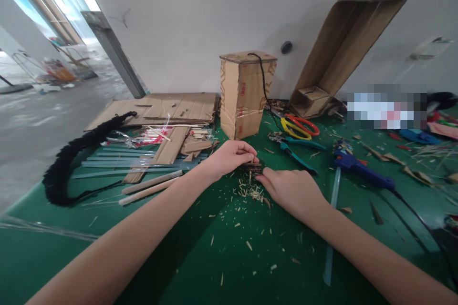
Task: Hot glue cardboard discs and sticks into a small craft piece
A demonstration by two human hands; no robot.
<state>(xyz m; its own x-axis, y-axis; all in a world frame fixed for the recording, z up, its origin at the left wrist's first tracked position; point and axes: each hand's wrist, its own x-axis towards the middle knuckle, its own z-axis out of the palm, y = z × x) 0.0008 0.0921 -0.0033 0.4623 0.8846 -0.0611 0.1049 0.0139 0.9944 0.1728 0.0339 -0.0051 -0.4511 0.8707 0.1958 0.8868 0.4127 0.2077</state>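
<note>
My left hand (pixel 232 158) is closed in a pinch over the green table, with what looks like a thin wooden stick at its fingertips. Close by on the right, my right hand (pixel 291 188) is also closed, its thumb and fingers against a small dark brown piece (pixel 253 167) that lies between both hands. Fingers partly cover this piece, so its exact kind does not show. Pale wood shavings (pixel 252 193) are heaped just below the fingertips and scattered toward me. Behind the hands stands a tapered cardboard box (pixel 246 95) with a black cord (pixel 264 78) over its top.
Cutting pliers (pixel 295 157), scissors (pixel 298 126) and a blue glue gun (pixel 365 169) lie to the right. Leftward are wooden rods (pixel 152 183), clear glue sticks (pixel 110 163), cardboard strips (pixel 171 145) and a black fuzzy strip (pixel 57 171). A tall cardboard piece (pixel 343 52) leans on the wall.
</note>
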